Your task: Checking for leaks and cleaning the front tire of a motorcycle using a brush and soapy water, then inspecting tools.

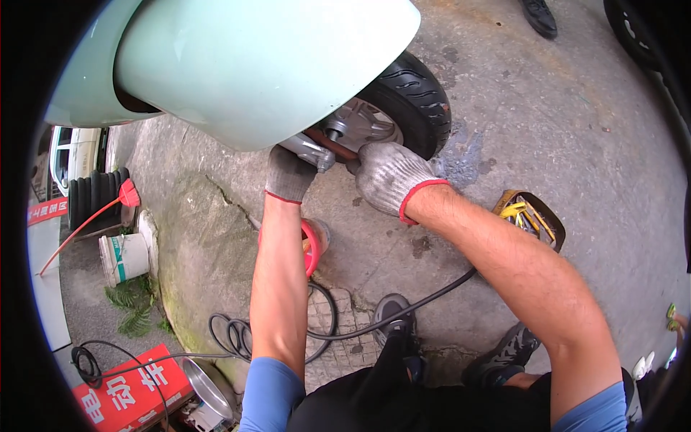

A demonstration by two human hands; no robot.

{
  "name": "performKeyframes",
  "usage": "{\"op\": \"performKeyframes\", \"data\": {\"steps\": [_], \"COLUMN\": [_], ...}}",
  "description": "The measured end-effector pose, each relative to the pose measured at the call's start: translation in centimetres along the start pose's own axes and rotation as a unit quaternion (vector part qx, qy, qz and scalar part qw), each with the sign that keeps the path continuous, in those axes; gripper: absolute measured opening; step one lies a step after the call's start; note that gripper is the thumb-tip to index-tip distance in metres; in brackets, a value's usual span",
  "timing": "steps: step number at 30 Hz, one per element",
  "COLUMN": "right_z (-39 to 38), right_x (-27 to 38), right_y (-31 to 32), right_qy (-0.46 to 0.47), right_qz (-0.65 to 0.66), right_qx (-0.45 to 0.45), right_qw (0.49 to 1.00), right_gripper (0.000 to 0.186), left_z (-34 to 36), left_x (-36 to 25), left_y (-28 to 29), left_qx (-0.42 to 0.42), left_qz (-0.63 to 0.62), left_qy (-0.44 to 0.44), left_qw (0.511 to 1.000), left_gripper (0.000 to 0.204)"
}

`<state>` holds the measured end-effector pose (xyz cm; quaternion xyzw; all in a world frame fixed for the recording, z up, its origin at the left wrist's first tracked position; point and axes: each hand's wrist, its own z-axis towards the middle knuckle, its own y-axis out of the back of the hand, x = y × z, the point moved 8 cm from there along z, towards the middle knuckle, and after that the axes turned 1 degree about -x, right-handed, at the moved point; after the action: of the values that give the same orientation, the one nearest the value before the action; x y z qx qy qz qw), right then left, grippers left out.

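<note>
Both gloved hands work at the wheel (392,108) of a pale green scooter (245,65), which stands on the concrete ground (547,122) near the top edge of the view. The left hand (289,173), in a dark grey knit glove, reaches up under the green body panel and rests against the metal bracket (311,151) beside the hub; its fingers are hidden under the panel, so its grip cannot be told. The right hand (389,176), in a light grey glove with a red cuff, is curled shut around a rusty brown bar (332,144) just below the silver rim, next to the black tyre. Below the left forearm lies a red round tool (311,246), partly hidden. A black hose (403,309) runs across the ground by the person's shoes and coils near the lower edge. To the right of the right forearm sits a brown tray (551,216) with yellow-handled tools. At the left edge stand a white bucket (124,258) with a green band, a red broom (86,223) and stacked tyres (97,194). A red rectangular sign (129,394) with white characters lies in the lower left corner, beside a shiny metal bowl (205,392); a smaller red banner (47,211) hangs at the far left.
</note>
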<state>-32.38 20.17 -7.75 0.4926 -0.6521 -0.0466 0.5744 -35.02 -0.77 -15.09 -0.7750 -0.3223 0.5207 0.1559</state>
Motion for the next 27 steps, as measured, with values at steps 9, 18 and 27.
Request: {"op": "performKeyframes", "data": {"steps": [9, 18, 27], "right_z": [0.3, -0.1, -0.1], "right_x": [0.2, 0.1, 0.5], "right_y": [-0.1, 0.1, 0.1], "right_qy": [0.024, -0.013, -0.008], "right_qz": [-0.022, -0.004, -0.02], "right_qx": [-0.01, -0.005, -0.013], "right_qw": [0.999, 1.0, 1.0], "right_gripper": [0.031, 0.031, 0.031], "left_z": [0.9, 2.2, 3.5], "left_x": [0.3, 0.7, -0.4], "left_y": [0.9, 0.9, 1.7], "left_qx": [0.088, 0.248, 0.106], "left_qz": [-0.04, -0.078, 0.195], "left_qy": [0.008, -0.009, -0.14], "left_qw": [0.995, 0.966, 0.965], "left_gripper": [0.034, 0.039, 0.038]}}
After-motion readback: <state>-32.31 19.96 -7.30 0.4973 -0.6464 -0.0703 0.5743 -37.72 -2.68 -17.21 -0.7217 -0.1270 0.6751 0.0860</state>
